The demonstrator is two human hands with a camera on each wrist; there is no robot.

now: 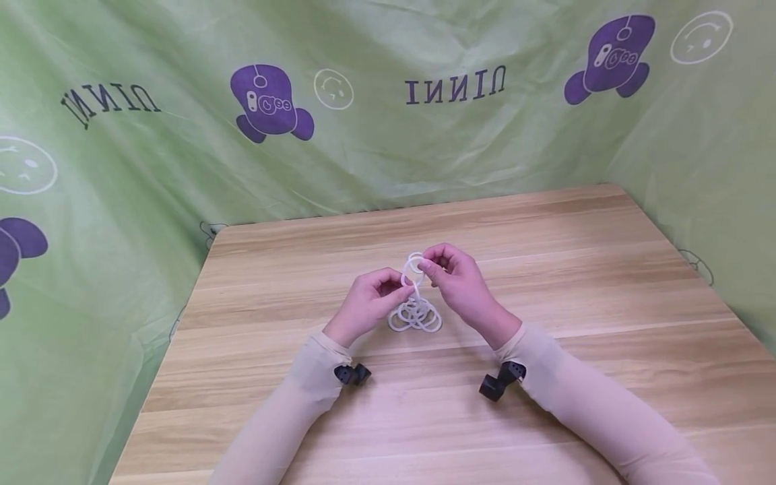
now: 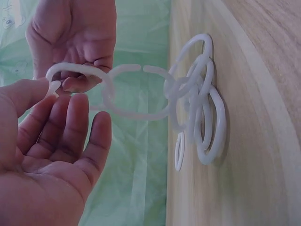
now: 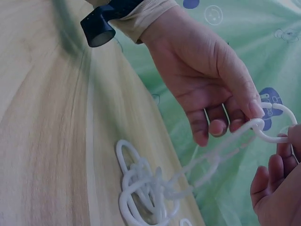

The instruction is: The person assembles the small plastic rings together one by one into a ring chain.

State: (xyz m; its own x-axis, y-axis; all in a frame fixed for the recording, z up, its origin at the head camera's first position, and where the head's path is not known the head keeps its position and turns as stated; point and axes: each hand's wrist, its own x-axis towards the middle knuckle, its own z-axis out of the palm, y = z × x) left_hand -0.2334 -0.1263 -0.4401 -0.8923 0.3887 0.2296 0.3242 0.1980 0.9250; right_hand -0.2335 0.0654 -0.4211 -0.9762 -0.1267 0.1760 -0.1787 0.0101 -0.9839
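Observation:
A white plastic link [image 2: 77,69] is held up between the two hands. My left hand [image 1: 378,300] pinches it between thumb and fingertips, while my right hand [image 1: 457,279] pinches the white plastic links from the other side with its thumb. Below hangs a second link [image 2: 138,116], with a small gap in its loop. It runs down to a tangled pile of white links [image 1: 415,315] on the wooden table [image 1: 291,263]. In the right wrist view, the right thumb [image 3: 247,94] lies right where two links meet. The right hand's other fingers are loosely bent.
A green printed cloth [image 1: 364,155] hangs behind the table and on both sides. Black wrist cameras [image 1: 502,381] sit on both sleeves. The pile lies just below the hands, and a small separate-looking loop [image 2: 179,151] shows beside it.

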